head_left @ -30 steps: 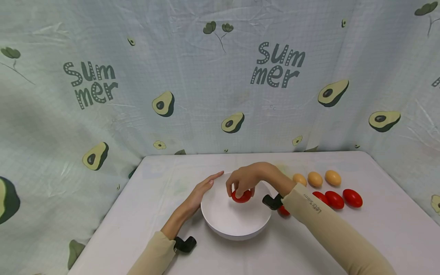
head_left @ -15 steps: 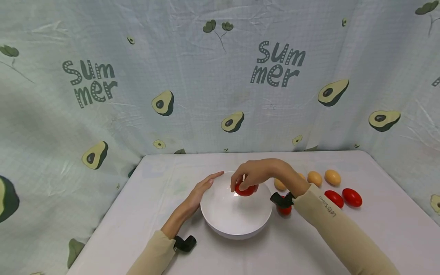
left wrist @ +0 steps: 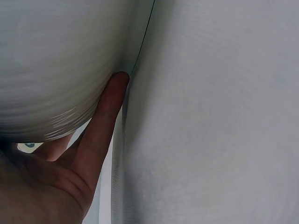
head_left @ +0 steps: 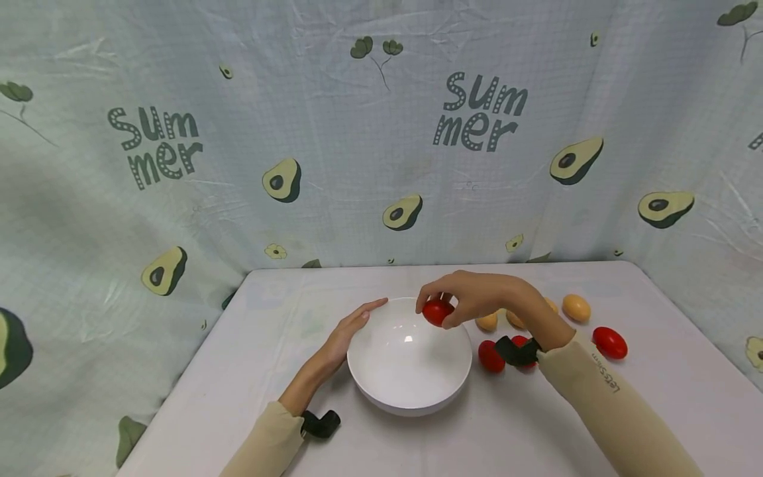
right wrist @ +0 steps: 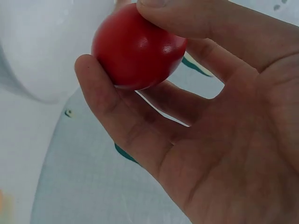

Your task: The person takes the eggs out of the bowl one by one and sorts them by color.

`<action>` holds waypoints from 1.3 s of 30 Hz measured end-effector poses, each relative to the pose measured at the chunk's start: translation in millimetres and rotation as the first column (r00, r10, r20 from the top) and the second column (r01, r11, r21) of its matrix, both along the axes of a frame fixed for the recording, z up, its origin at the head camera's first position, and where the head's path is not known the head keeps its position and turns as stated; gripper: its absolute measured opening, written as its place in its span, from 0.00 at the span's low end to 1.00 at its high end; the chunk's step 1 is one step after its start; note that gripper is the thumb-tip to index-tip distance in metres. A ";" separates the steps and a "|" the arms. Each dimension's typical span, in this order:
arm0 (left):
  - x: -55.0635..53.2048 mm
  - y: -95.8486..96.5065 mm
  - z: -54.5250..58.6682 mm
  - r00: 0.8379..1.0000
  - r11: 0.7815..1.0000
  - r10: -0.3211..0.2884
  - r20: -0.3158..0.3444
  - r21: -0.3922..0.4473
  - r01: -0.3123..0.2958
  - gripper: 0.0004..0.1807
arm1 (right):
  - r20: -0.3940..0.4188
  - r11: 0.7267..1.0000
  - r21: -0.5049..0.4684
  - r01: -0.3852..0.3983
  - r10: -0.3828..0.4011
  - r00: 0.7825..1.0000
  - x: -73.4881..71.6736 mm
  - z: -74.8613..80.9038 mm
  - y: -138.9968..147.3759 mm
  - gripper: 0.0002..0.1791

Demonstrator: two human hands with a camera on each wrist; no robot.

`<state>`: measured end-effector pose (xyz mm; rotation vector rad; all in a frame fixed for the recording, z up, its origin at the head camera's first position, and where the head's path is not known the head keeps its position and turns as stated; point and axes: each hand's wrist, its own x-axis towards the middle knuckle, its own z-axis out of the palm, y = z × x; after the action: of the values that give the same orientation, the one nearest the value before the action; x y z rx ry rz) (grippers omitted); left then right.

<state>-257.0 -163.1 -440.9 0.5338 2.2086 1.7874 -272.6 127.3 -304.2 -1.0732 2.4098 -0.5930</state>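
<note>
A white round bowl (head_left: 411,371) stands on the table. My left hand (head_left: 348,331) rests against the bowl's left side, its fingers lying along the outer wall; the left wrist view shows the fingers (left wrist: 100,126) fairly straight on the ribbed surface. Over the bowl's back right rim, my right hand (head_left: 477,293) holds a glossy red egg (head_left: 437,312). In the right wrist view the thumb and fingertips pinch this red egg (right wrist: 139,49), with part of the bowl (right wrist: 51,42) behind it.
Right of the bowl lie a red egg (head_left: 491,356) and a yellow-orange egg (head_left: 487,322). Others are partly behind my right arm. Farther right are another red egg (head_left: 610,342) and a yellow-orange egg (head_left: 576,307). A patterned cloth (head_left: 334,132) hangs behind the table (head_left: 298,298).
My right hand has moved right and back with the red egg, from over the bowl's middle to its back right rim. My left hand has stayed at the bowl.
</note>
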 end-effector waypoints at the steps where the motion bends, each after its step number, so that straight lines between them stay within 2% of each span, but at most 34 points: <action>1: 0.0 0.2 -0.2 1.000 1.000 0.001 -0.003 0.002 -0.001 0.28 | -0.007 1.000 -0.012 0.003 -0.003 1.000 1.0 0.5 3.9 0.21; 4: 0.6 0.1 -0.5 1.000 1.000 0.001 -0.008 0.006 -0.001 0.28 | -0.017 0.999 -0.040 0.035 -0.036 0.999 5.1 0.6 15.5 0.21; 7: 0.7 -0.1 -0.6 1.000 1.000 -0.003 -0.016 0.010 0.003 0.28 | 0.006 0.992 -0.058 0.116 -0.116 0.993 11.4 0.5 27.1 0.22; 11: 0.2 0.2 -0.3 1.000 1.000 -0.012 -0.022 0.018 0.012 0.28 | 0.095 0.964 -0.071 0.258 -0.251 0.963 20.0 0.1 43.2 0.24; 14: -0.3 0.5 -0.4 1.000 1.000 -0.008 -0.022 0.018 0.008 0.27 | 0.141 0.946 -0.078 0.316 -0.303 0.942 24.4 -0.8 55.1 0.26; 16: -0.6 0.5 -0.6 1.000 1.000 -0.002 -0.021 0.017 0.002 0.27 | 0.130 0.944 -0.089 0.317 -0.305 0.943 26.0 -2.6 63.4 0.26; 19: -0.8 0.5 -0.7 1.000 1.000 0.000 -0.019 0.015 0.000 0.27 | 0.038 0.955 -0.120 0.273 -0.270 0.962 27.6 -7.2 77.9 0.27; 23: -0.6 0.4 -0.7 1.000 1.000 -0.001 -0.015 0.014 0.001 0.27 | -0.053 0.957 -0.146 0.252 -0.262 0.964 28.8 -15.3 97.3 0.27; 28: -0.1 0.1 -0.5 1.000 1.000 -0.001 -0.022 0.010 0.001 0.27 | -0.059 0.942 -0.165 0.291 -0.304 0.951 30.9 -23.9 119.8 0.27; 39: 0.2 -0.7 -0.7 0.999 1.000 -0.015 -0.034 0.011 0.015 0.28 | -0.087 0.921 -0.223 0.320 -0.346 0.934 39.0 -38.9 166.9 0.25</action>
<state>-256.8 -163.8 -441.6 0.5859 2.2115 1.7974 -233.5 294.3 -343.1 -0.7965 2.7141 -0.9325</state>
